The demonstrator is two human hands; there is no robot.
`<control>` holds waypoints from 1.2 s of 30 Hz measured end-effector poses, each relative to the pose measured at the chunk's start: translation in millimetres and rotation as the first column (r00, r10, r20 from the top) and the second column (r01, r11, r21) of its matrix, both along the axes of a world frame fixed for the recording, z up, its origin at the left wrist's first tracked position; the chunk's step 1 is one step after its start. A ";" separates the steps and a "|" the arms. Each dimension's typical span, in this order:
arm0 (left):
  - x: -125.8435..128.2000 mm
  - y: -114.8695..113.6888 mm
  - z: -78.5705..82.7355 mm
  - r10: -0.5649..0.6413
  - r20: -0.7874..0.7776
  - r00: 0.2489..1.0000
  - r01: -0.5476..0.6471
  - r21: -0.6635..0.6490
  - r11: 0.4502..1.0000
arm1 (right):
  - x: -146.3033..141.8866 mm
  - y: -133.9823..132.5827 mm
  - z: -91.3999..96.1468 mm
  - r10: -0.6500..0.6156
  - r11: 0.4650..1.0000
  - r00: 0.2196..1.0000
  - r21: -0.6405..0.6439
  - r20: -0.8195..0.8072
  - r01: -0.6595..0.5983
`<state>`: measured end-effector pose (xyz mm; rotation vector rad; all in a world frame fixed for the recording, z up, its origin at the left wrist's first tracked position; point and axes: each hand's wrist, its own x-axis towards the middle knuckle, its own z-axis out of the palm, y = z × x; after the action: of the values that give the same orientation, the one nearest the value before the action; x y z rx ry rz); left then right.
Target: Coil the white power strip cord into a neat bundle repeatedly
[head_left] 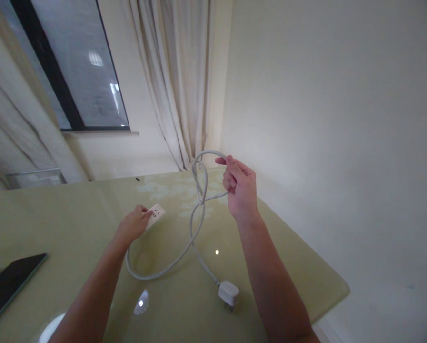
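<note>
My left hand [134, 224] grips a white power strip [156, 214], its socket face turned up and to the right. From there a thick white cord [156, 275] curves along the table and rises in crossing loops toward the right. My right hand [241, 183] is closed on part of that cord, lifted above the table, with the thumb and fingers pinching it. Between the hands the cord forms a loose tangle. At its other end hangs a white plug [229, 292] with metal prongs pointing down, close to the table; whether it touches the surface I cannot tell.
The pale green, glossy table [288, 267] has a rounded right corner near the wall [334, 133]. A dark flat device [13, 286] lies at the left. A small black object [137, 179] rests at the far edge. Behind are curtains [179, 71] and a window [81, 62].
</note>
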<state>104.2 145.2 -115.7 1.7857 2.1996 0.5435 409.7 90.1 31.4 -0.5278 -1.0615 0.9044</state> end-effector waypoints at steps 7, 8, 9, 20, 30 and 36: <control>-1.0 -3.3 3.9 -0.047 0.012 0.999 0.047 -0.029 0.998 | -1.0 -4.1 4.7 0.029 0.999 0.999 0.028 -0.034 -0.028; 1.5 -4.4 9.4 -0.068 0.030 0.997 0.069 -0.009 0.998 | -1.2 -4.4 5.0 0.038 0.999 0.998 0.032 -0.040 -0.037; 5.5 -6.0 16.2 -0.099 0.051 0.994 0.098 0.019 0.995 | -1.4 -4.6 5.1 0.049 0.998 0.998 0.036 -0.044 -0.047; 91.5 -56.1 81.7 -0.567 0.682 0.462 0.296 0.484 0.824 | -13.2 -8.7 2.9 0.193 0.980 0.979 0.059 -0.070 -0.189; 84.1 -61.6 95.3 -0.474 0.850 0.230 -0.042 0.495 0.868 | -12.5 -2.3 2.1 0.020 1.000 0.999 -0.007 -0.029 -0.020; 81.0 -66.5 105.5 -0.509 0.774 0.377 -0.269 0.617 0.739 | -11.1 12.9 -11.3 -0.105 0.992 0.994 -0.064 0.034 0.107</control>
<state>185.3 78.7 -10.2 1.2226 1.0090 1.9402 398.6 103.1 20.1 -0.6488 -1.0244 0.8418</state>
